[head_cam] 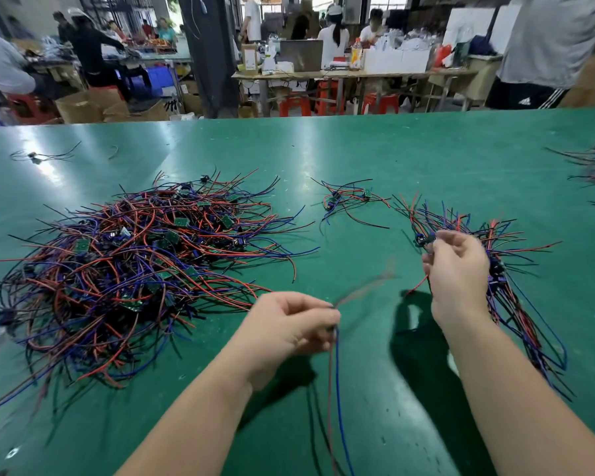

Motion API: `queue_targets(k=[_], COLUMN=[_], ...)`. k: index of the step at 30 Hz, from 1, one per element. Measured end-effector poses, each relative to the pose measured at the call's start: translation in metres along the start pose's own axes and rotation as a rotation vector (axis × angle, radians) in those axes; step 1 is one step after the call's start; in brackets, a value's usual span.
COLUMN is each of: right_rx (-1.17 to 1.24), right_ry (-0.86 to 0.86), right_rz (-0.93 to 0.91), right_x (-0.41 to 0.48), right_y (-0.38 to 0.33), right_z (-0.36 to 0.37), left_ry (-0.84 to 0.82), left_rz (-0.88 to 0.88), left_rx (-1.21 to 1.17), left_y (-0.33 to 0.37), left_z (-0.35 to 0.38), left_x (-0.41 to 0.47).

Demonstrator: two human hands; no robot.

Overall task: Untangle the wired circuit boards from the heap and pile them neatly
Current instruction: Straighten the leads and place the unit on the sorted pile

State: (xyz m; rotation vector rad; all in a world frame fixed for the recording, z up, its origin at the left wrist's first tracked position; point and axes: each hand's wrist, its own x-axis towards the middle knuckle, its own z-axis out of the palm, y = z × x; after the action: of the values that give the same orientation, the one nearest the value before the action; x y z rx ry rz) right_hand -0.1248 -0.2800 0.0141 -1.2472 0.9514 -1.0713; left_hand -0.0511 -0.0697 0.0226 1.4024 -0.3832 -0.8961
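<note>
Left hand (289, 324) nearest, fingers curled, tips pinching a few wires together: a blue wire (339, 389) hangs from the pinch toward the lower edge, and a red wire (364, 286) runs up and right from it, blurred. Right hand (457, 269) a little farther, raised above the table (426, 149), fingers curled, thumb and forefinger pinching a small dark part (425, 239) with wires attached; too small to tell whether it is a board. Just behind and right of that hand lies the pile (516, 304), its wires running roughly one way. The heap (134, 255) sprawls on the left: red, blue and black wires tangled, small green boards showing among them. Between heap and pile, farther back, a small bunch (347, 199) lies apart. Beyond the table edge: red stools (294, 106), a workbench (323, 74), people at work.
</note>
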Motion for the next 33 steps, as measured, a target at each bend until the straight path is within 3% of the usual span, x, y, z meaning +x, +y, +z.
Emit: queue_targets(k=[3, 6, 8, 10, 13, 16, 18, 20, 21, 24, 26, 30, 33], right_rx=[-0.095, -0.135, -0.243, -0.349, -0.327, -0.313, -0.402, -0.548, -0.626, -0.911, -1.081, -1.026, -0.885], right_ry=[-0.05, -0.524, -0.814, -0.882, -0.735, -0.419, -0.165, 0.073, 0.135, 0.075, 0.008, 0.031, -0.055], right_rz=[-0.32, -0.317, -0.325, -0.427, -0.503, -0.504, -0.648, -0.78, -0.76, -0.395, -0.246, -0.433, -0.619], right_x=[-0.012, -0.039, -0.058, -0.069, -0.067, -0.048, -0.029, -0.012, -0.005, 0.013, 0.014, 0.001, -0.013], right_y=[-0.009, -0.01, -0.005, 0.0, -0.003, -0.013, -0.022, -0.03, -0.031, -0.026, -0.023, -0.023, -0.02], right_z=[0.002, 0.012, 0.021, 0.026, 0.026, 0.015, 0.0, -0.017, -0.026, -0.041, -0.041, -0.026, -0.011], left_ry=[0.223, 0.327, 0.303, 0.207, 0.124, 0.302, 0.456, 0.565, 0.585, 0.594, 0.604, 0.642, 0.738], left_rz=[0.089, 0.172, 0.228, 0.334, 0.484, 0.621, 0.464, 0.25, 0.207, 0.246, 0.263, 0.225, 0.342], left_rx=[-0.18, -0.173, -0.078, 0.107, 0.382, 0.921, 1.278, 1.43, 1.461, 1.518, 1.486, 1.537, 1.453], left_y=[0.004, 0.0, -0.005, -0.009, -0.012, -0.018, -0.023, -0.024, -0.025, -0.023, -0.019, -0.015, -0.014], left_z=[-0.011, -0.014, -0.013, -0.009, -0.007, -0.018, -0.026, -0.032, -0.034, -0.042, -0.048, -0.05, -0.046], left_x=[0.009, 0.015, 0.016, 0.014, 0.011, 0.016, 0.019, 0.02, 0.021, 0.025, 0.027, 0.026, 0.024])
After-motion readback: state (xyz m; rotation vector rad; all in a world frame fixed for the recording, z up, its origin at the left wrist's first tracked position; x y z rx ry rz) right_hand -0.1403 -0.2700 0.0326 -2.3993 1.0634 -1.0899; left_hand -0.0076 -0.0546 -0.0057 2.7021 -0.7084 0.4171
